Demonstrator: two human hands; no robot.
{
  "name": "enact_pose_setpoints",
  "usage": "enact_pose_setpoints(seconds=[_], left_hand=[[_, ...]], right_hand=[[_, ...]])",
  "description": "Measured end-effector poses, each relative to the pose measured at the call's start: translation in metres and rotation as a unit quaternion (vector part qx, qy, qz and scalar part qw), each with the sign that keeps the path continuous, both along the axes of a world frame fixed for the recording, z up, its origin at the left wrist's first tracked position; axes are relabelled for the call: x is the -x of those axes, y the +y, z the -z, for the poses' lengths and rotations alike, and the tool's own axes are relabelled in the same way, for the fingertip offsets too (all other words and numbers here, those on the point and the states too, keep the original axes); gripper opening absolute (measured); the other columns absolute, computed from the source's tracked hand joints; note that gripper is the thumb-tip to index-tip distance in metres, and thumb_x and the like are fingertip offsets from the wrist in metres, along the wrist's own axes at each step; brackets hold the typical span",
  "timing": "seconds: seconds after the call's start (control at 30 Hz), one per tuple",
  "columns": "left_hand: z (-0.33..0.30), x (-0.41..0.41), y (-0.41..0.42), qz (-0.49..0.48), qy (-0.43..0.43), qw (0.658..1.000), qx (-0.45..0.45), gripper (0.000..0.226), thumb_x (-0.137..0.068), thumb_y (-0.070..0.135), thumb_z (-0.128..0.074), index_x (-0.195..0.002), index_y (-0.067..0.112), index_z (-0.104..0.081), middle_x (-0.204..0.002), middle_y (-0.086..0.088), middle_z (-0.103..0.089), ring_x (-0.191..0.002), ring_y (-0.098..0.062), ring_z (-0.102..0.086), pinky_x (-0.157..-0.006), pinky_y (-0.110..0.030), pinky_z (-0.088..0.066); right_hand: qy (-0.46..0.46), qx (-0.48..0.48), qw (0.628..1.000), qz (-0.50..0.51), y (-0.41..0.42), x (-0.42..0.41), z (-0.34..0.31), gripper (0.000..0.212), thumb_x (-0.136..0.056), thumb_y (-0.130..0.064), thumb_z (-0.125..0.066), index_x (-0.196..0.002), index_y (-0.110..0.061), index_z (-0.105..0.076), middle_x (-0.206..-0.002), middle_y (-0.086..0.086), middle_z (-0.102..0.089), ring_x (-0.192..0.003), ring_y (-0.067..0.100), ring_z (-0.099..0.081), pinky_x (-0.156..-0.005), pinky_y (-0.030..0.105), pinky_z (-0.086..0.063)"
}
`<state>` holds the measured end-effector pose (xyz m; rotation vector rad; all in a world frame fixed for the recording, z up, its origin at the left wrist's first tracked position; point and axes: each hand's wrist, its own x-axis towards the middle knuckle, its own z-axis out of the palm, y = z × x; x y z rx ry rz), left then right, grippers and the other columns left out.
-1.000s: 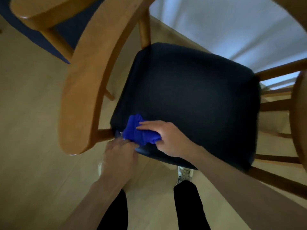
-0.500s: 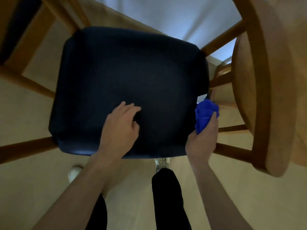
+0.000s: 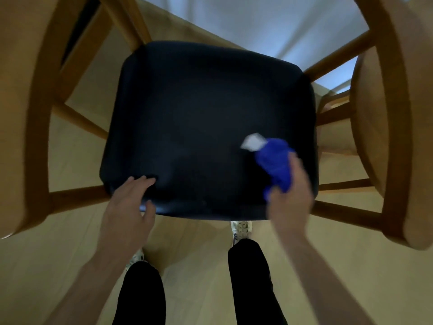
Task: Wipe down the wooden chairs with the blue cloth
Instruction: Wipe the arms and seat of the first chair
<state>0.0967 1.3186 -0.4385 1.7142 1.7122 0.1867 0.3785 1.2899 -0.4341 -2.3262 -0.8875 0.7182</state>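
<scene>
head view shows your right hand (image 3: 289, 195) closed around the bunched blue cloth (image 3: 274, 164), fingers wrapped over its lower end so the wad sticks up out of your fist, with a small white tag (image 3: 252, 141) poking from its top. half a second ago that cloth was off the right edge of the seat, down by the side rails; now it sits over the dark seat cushion (image 3: 206, 118), near its front right corner. the hand and cloth are blurred, so you look to be mid-sweep — whether the cloth is actually pressing on the cushion, you can't tell from this.

your left hand (image 3: 131, 205) has shifted too: it was flat near the middle front of the seat and now lies at the front left corner, fingers spread open, holding nothing, fingertips on the cushion and thumb down at the front edge. that reads as bracing the chair (image 3: 396, 113).

for the task, this suggests you've finished at the right-hand rail and are coming back across the seat — the wooden arms on both sides and the rungs below are in reach, and from this moment alone you can't say which of them have been wiped.
</scene>
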Motion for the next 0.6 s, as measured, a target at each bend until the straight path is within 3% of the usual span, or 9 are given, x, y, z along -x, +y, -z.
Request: enact_pose_setpoints(seconds=[0.13, 0.2, 0.3, 0.4, 0.5, 0.6], left_hand=[[0.008, -0.008, -0.002, 0.002, -0.021, 1.0, -0.007, 0.047, -0.088, 0.001, -0.061, -0.133, 0.011, -0.055, -0.139, -0.005, -0.053, -0.139, -0.023, -0.037, -0.112, -0.04, -0.033], [0.009, -0.006, -0.003, 0.005, -0.027, 1.0, -0.01, 0.046, -0.089, 0.001, -0.06, -0.133, 0.011, -0.055, -0.139, -0.006, -0.053, -0.139, -0.023, -0.037, -0.112, -0.043, -0.033], [0.008, 0.006, -0.007, 0.005, -0.029, 1.0, -0.008, 0.044, -0.089, -0.001, -0.059, -0.132, 0.009, -0.056, -0.138, -0.007, -0.054, -0.137, -0.025, -0.039, -0.112, -0.042, -0.034], [0.006, 0.032, -0.018, 0.001, -0.017, 1.0, -0.002, 0.046, -0.086, -0.008, -0.06, -0.13, 0.004, -0.057, -0.134, -0.012, -0.057, -0.131, -0.03, -0.047, -0.109, -0.041, -0.036], [0.003, 0.061, -0.037, -0.016, 0.03, 0.999, 0.031, 0.048, -0.084, -0.008, -0.06, -0.13, 0.005, -0.057, -0.131, -0.013, -0.058, -0.124, -0.032, -0.052, -0.105, -0.041, -0.039], [-0.002, 0.078, -0.054, -0.044, 0.034, 0.998, 0.039, 0.045, -0.086, -0.004, -0.059, -0.129, 0.009, -0.059, -0.131, -0.007, -0.059, -0.126, -0.028, -0.052, -0.105, -0.042, -0.04]], right_hand=[[-0.062, 0.065, 0.994, 0.061, -0.012, -0.046, 0.004, 0.063, -0.086, 0.003, -0.058, -0.143, -0.019, -0.04, -0.119, 0.008, -0.056, -0.104, 0.021, -0.058, -0.101, 0.049, -0.046], [-0.068, 0.065, 0.995, 0.018, -0.016, -0.01, 0.009, 0.071, -0.087, 0.004, -0.06, -0.15, -0.016, -0.034, -0.133, 0.011, -0.052, -0.117, 0.024, -0.054, -0.108, 0.048, -0.041], [-0.018, 0.011, 0.999, -0.028, -0.017, 0.07, 0.016, 0.082, -0.082, 0.013, -0.06, -0.154, -0.014, -0.03, -0.157, 0.009, -0.034, -0.145, 0.024, -0.032, -0.12, 0.04, -0.025], [0.04, 0.01, 0.989, -0.141, -0.002, 0.155, 0.016, 0.09, -0.081, 0.01, -0.061, -0.156, -0.024, -0.024, -0.163, 0.001, -0.02, -0.151, 0.018, -0.016, -0.123, 0.034, -0.016], [0.095, 0.013, 0.958, -0.272, 0.016, 0.217, 0.014, 0.085, -0.088, -0.001, -0.062, -0.157, -0.028, -0.019, -0.165, 0.0, -0.014, -0.152, 0.018, -0.009, -0.123, 0.042, -0.014], [0.177, 0.001, 0.95, -0.257, 0.032, 0.219, 0.004, 0.078, -0.089, 0.001, -0.06, -0.155, -0.022, -0.027, -0.162, 0.003, -0.025, -0.149, 0.018, -0.021, -0.122, 0.041, -0.021]])
